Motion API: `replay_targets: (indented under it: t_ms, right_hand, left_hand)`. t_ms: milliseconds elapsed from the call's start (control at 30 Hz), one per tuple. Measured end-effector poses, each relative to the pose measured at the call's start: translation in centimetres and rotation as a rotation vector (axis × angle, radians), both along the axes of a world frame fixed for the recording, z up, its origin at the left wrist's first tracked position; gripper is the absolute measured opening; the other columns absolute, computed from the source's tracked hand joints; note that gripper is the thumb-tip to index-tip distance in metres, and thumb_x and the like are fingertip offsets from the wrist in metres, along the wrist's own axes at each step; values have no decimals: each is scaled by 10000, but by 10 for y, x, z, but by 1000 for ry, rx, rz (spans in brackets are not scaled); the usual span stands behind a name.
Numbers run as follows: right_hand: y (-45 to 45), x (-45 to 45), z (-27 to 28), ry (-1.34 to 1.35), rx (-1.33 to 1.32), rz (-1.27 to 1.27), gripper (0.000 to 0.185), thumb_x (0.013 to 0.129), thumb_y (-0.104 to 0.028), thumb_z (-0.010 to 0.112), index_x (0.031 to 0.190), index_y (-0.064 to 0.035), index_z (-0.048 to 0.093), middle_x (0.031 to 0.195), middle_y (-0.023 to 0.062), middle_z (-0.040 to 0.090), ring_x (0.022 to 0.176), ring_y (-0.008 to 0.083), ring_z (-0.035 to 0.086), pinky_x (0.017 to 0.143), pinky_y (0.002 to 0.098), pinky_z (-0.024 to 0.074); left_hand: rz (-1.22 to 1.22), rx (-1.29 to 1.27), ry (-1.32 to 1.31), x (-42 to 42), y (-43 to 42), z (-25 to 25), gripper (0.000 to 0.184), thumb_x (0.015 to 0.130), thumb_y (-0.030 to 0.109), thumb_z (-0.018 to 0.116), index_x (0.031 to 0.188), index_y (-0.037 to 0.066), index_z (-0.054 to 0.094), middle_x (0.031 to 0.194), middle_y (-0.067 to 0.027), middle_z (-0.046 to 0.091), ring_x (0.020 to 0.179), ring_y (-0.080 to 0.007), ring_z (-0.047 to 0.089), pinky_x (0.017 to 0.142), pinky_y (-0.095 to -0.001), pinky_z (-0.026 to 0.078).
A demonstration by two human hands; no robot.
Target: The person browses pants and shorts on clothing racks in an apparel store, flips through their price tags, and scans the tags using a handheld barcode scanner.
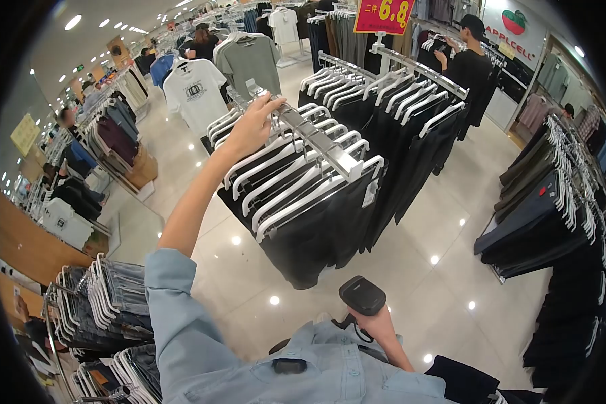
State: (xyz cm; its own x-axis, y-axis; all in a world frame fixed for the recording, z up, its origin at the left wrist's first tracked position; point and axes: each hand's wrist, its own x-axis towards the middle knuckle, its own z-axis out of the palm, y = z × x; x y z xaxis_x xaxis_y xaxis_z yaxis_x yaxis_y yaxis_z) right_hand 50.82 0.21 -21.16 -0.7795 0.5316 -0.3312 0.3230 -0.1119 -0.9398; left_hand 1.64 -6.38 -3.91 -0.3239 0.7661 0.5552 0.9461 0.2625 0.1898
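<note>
My left hand [250,126] reaches out to a metal display rail [316,143], its fingers bent over the top of the bar beside an upright metal clip [254,87]. Below it, white hangers [286,195] line the rail with dark trousers [310,249] hanging from them. Whether the fingertips also touch a hanger is hidden. Low in front of my body, my right hand [377,328] is closed around a black handheld scanner [362,295], its rounded head facing up and its handle covered by the fingers.
A second rail of dark trousers [411,135] stands behind, under a red price sign [384,16]. T-shirts [196,91] hang beyond. Clothes racks flank me, with jeans [124,286] at left and trousers [539,219] at right. A person in black [475,81] stands at the back right.
</note>
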Motion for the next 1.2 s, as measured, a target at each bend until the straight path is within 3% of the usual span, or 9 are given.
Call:
replay_targets:
  t_ms: [367, 567, 633, 867, 933, 967, 1033, 1200]
  right_hand:
    - [2, -20, 3, -62, -2, 41, 278, 872, -186, 822, 1056, 5, 740, 806, 28, 727, 619, 75, 590, 569, 288, 488]
    - [4, -29, 4, -9, 1, 14, 314, 872, -184, 832, 1099, 8, 733, 965, 68, 763, 848, 102, 654, 761, 308, 544]
    - [3, -32, 0, 81, 63, 1, 265, 857, -164, 818, 1027, -8, 689, 750, 12, 674, 555, 85, 569, 527, 287, 465]
    - [6, -34, 2, 79, 23, 13, 317, 859, -167, 818, 1096, -5, 681, 780, 15, 681, 555, 85, 572, 527, 284, 467]
    - [9, -34, 5, 23, 3, 20, 359, 873, -187, 828, 1148, 18, 723, 1023, 104, 772, 939, 141, 688, 861, 333, 549]
    - [9, -34, 2, 22, 2, 21, 359, 873, -187, 828, 1148, 18, 723, 1023, 104, 772, 939, 141, 688, 861, 333, 549]
    - [8, -35, -6, 47, 60, 24, 330, 858, -171, 819, 1116, -11, 688, 780, 15, 683, 567, 83, 576, 531, 284, 476]
    - [6, -39, 0, 94, 58, 9, 301, 860, -171, 818, 1084, -12, 695, 779, 14, 682, 568, 82, 577, 534, 286, 477]
  left_hand:
    - [-45, 23, -30, 18, -6, 5, 661, 855, -72, 504, 1490, 108, 526, 1558, -262, 449, 1461, -412, 419, 1235, -447, 323]
    - [1, -27, 148, 29, -9, -6, 795, 813, -104, 522, 1563, 144, 425, 1611, -216, 363, 1506, -417, 322, 1241, -521, 274]
    - [-9, -23, 129, 30, -8, -7, 799, 813, -107, 517, 1563, 154, 427, 1609, -225, 361, 1503, -419, 327, 1239, -523, 275]
    - [-38, 1, 133, 48, -8, -6, 813, 817, -115, 458, 1569, 194, 447, 1641, -229, 321, 1516, -405, 321, 1258, -502, 241]
    - [-52, -5, 123, 49, -9, -6, 815, 815, -115, 459, 1568, 197, 451, 1644, -225, 318, 1519, -401, 318, 1258, -507, 239]
    - [-63, -12, 112, 50, -10, -6, 818, 814, -115, 461, 1568, 200, 456, 1647, -222, 315, 1521, -397, 315, 1258, -512, 236]
    - [-67, -19, 98, 51, -11, -5, 816, 815, -114, 462, 1568, 201, 458, 1649, -223, 310, 1524, -395, 311, 1259, -518, 229]
    - [-77, -25, 93, 58, -10, -2, 789, 832, -94, 474, 1563, 202, 468, 1642, -241, 309, 1528, -388, 305, 1264, -544, 194]
